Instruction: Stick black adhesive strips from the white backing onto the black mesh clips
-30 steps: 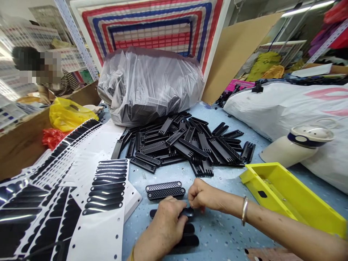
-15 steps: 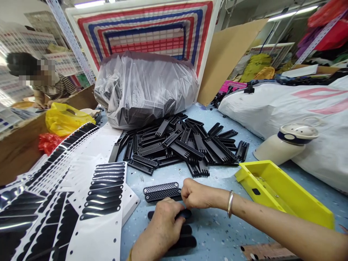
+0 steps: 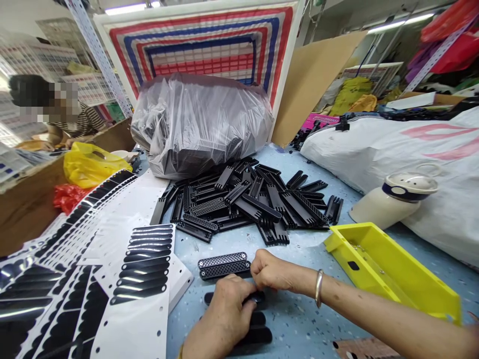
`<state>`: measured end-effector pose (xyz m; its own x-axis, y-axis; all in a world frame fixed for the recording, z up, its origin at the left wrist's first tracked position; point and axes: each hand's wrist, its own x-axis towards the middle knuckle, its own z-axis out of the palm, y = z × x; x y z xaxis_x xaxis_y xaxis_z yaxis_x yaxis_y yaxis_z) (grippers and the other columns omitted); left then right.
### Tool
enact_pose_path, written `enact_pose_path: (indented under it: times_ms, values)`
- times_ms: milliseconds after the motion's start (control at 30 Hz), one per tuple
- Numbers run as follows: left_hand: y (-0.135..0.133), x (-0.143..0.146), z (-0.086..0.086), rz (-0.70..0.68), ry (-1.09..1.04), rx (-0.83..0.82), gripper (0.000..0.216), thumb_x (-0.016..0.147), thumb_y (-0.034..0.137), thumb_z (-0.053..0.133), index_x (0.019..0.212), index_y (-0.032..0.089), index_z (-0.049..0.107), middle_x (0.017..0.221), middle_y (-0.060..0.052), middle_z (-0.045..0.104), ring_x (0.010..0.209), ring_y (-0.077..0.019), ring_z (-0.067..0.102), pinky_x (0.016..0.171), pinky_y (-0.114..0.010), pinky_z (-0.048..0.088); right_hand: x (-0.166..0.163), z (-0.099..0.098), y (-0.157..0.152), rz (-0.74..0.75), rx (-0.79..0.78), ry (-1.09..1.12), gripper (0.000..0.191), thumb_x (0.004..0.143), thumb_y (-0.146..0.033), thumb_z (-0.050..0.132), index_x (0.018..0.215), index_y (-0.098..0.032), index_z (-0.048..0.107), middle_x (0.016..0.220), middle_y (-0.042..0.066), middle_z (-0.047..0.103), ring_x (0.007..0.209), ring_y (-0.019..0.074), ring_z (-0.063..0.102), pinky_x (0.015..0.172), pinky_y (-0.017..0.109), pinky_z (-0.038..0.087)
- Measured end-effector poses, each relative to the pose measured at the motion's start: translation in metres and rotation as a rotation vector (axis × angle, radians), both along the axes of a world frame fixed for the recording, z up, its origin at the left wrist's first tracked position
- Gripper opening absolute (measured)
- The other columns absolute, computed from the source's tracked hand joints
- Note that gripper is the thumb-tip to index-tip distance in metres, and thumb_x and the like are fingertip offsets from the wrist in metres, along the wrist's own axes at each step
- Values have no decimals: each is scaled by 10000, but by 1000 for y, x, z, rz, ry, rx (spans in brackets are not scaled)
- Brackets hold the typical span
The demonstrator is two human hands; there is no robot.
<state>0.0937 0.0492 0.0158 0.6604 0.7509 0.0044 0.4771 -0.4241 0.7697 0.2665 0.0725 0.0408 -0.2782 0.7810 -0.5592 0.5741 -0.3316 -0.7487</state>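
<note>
My left hand point(image 3: 224, 314) curls over a glossy black oblong piece point(image 3: 258, 297) on the table, its thumb and fingers pressing on it. My right hand point(image 3: 271, 271) is closed, knuckles up, at the far right end of that piece. Whatever its fingertips pinch is hidden. Just beyond lie two black pieces with a lattice texture point(image 3: 223, 265), side by side. More smooth black strips point(image 3: 258, 335) lie under and beside my left palm, partly covered by it.
A pile of black plastic parts point(image 3: 239, 199) lies ahead, before a filled plastic bag point(image 3: 202, 124). Sheets of black stickers point(image 3: 142, 264) spread at left. At right stand a yellow tray point(image 3: 392, 264) and a cream bottle point(image 3: 385, 199). Another person point(image 3: 75, 117) sits at far left.
Both hands stay almost in place; my left fingers have shifted slightly over the black oblong piece, up against my right hand. The view has moved a little.
</note>
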Motion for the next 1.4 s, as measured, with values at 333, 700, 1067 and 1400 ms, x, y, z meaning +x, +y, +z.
enact_pose_path:
  times_ms: [333, 700, 1067, 1400]
  values:
    - [0, 1, 2, 19, 61, 40, 271, 699, 33, 635, 846, 207, 782, 770, -50, 757, 763, -226, 664, 703, -302, 455, 6, -5, -9, -56, 22, 54, 93, 518, -154, 545, 435, -185, 516, 367, -91, 390, 374, 72, 334, 368, 189, 293]
    - [1, 2, -1, 96, 26, 19, 228, 654, 54, 639, 793, 193, 755, 791, -52, 766, 778, -239, 695, 739, -321, 488, 37, -6, -50, -143, 375, -246, 213, 809, -178, 481, 722, -157, 675, 699, 51, 612, 753, 225, 594, 753, 351, 470]
    - [2, 2, -2, 104, 16, 34, 197, 649, 53, 635, 747, 193, 734, 725, -18, 742, 710, -207, 673, 705, -287, 473, 39, 2, -69, -110, 711, -479, 222, 850, -142, 508, 767, -149, 714, 769, 70, 655, 748, 201, 610, 712, 312, 465]
    - [0, 1, -5, 113, 16, 5, 351, 670, 37, 646, 963, 189, 768, 803, -38, 767, 781, -228, 691, 737, -312, 496, -8, -20, -64, -227, 486, -228, 108, 722, -177, 587, 615, -188, 602, 657, -4, 591, 674, 166, 553, 643, 273, 423]
